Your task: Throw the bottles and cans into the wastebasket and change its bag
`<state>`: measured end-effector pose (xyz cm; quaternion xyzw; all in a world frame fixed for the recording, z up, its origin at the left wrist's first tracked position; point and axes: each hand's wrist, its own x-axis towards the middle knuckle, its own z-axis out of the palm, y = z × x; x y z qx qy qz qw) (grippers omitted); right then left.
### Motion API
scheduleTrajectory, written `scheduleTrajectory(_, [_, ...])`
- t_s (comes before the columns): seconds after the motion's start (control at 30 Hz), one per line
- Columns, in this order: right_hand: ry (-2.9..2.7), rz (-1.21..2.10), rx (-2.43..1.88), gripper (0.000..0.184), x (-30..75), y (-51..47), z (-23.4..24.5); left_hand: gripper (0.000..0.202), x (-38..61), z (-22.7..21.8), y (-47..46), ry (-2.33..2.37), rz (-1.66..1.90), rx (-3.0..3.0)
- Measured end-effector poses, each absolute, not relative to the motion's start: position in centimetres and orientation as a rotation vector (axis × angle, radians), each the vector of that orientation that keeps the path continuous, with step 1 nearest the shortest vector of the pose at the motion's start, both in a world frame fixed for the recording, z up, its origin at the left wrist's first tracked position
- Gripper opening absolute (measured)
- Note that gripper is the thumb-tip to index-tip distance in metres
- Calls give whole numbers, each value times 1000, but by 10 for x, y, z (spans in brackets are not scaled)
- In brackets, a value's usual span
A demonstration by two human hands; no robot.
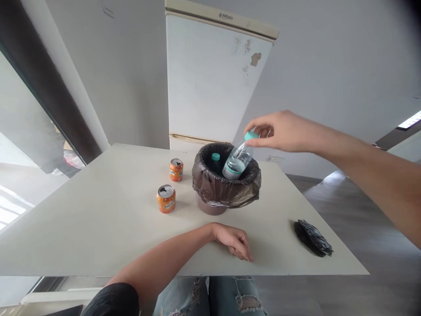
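Note:
My right hand (270, 131) grips a clear plastic bottle (237, 161) by its teal cap. The bottle tilts, its lower end inside the mouth of a small trash bin (212, 207) lined with a dark plastic bag (226, 193). Another bottle with a teal cap (215, 157) stands in the bin, its lower part hidden in shadow. On the table in front of the bin rests my left hand (233, 241), fingers curled in and nothing visible in them. Two opened orange soda cans (166, 199) (176, 170) stand upright left of the bin.
A folded black plastic bag (313, 238) lies near the right edge of the white table (92, 210). Behind the table stands a white refrigerator (210, 79) against the grey wall. My legs in ripped jeans (210, 298) are under the near edge.

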<state>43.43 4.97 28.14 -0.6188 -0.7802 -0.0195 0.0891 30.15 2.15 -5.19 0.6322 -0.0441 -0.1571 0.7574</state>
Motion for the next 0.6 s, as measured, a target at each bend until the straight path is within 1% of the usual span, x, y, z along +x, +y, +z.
scheduleTrajectory(0.23, [-2659, 71, -1995, 35, 425, 83, 229, 54, 297, -42, 22, -142, -319, 1367])
scheduleTrajectory(0.37, [-2798, 46, -2011, 31, 415, 96, 208, 53, 298, -44, 21, -133, -311, 1361])
scheduleTrajectory(0.47, [-2820, 31, -2013, 31, 412, 103, 204, 54, 300, -48, 21, -121, -324, 1355])
scheduleTrajectory(0.6, [-2880, 151, -2041, 36, 408, 110, 222, 56, 302, -50, 21, -161, -328, 1340])
